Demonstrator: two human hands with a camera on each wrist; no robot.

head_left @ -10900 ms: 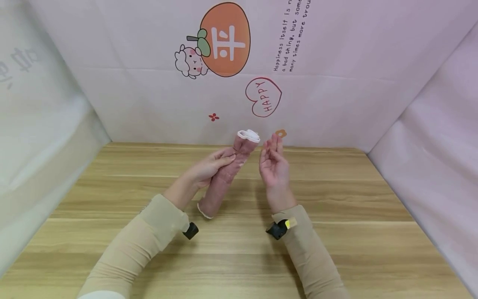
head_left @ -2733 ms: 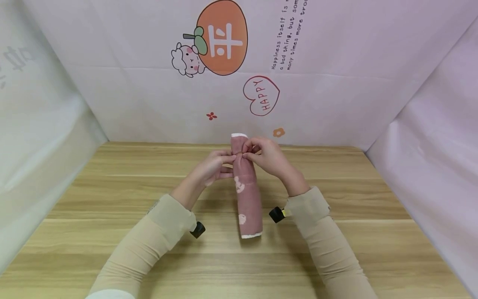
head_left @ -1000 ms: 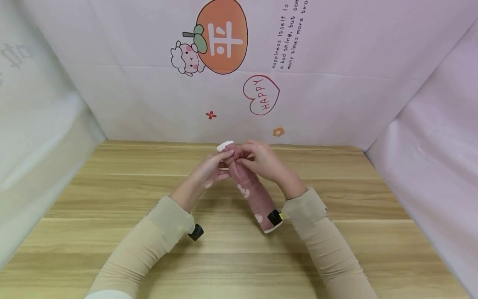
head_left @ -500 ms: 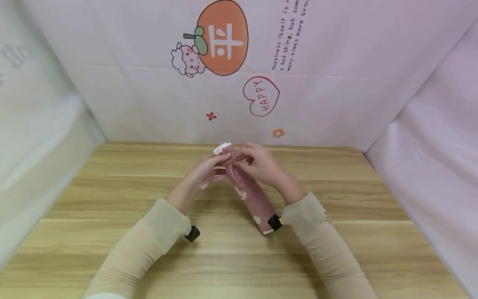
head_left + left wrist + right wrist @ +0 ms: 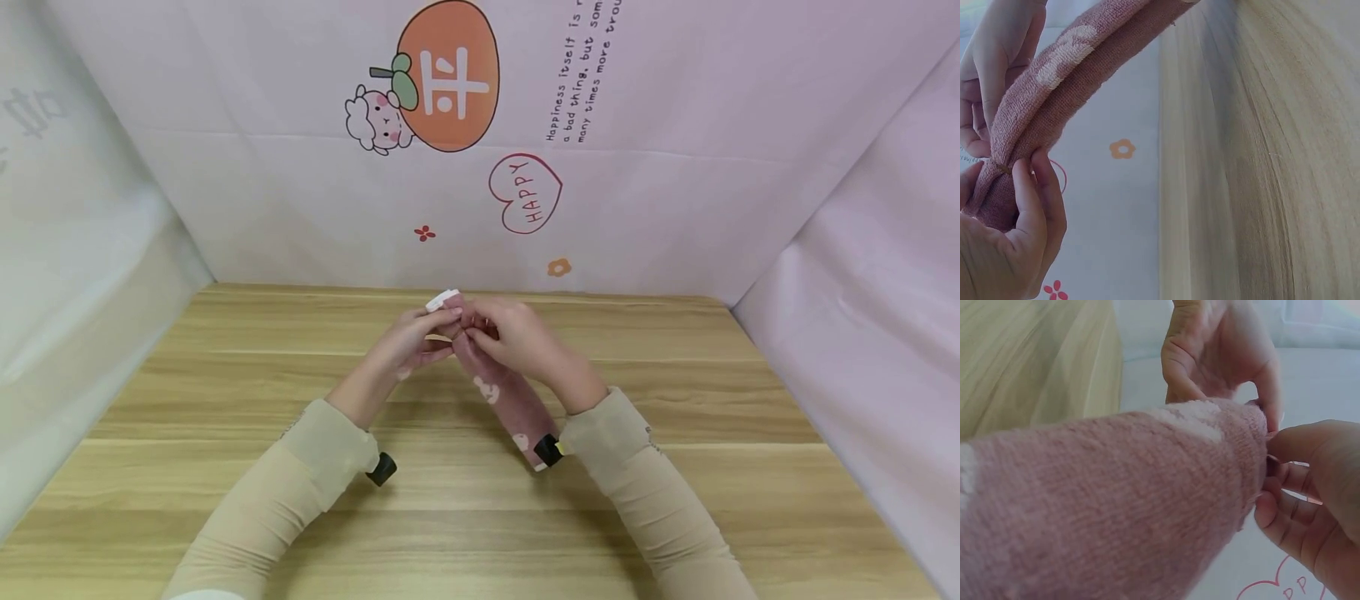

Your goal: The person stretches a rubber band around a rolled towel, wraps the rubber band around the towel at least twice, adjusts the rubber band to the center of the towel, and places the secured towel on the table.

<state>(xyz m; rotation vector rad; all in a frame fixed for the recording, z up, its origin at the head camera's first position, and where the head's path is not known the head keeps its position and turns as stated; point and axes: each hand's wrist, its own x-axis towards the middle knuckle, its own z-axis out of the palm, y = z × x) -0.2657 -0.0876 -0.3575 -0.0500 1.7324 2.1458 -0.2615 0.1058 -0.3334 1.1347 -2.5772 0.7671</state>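
Observation:
A rolled pink towel [image 5: 498, 387] with white patches and white edges slants from upper left to lower right above the table. Near its upper end a thin brownish band [image 5: 1002, 168] cinches the roll, and the cloth puckers there. My left hand [image 5: 408, 337] grips the roll by that end, thumb on top. Right at the cinched spot, my right hand [image 5: 517, 337] pinches with thumb and fingers bent. In the right wrist view the towel [image 5: 1116, 500] fills much of the picture and hides part of the fingertips.
A wood-grain table [image 5: 450, 525] lies beneath both arms. Behind it rises a white printed cloth backdrop [image 5: 300, 208], with white cloth side walls at left and right. Small black cameras hang at both cuffs.
Since the earliest frame my right hand has come from beside the towel onto its cinched part. The towel swung to slant down right; lately both hands have lowered slightly.

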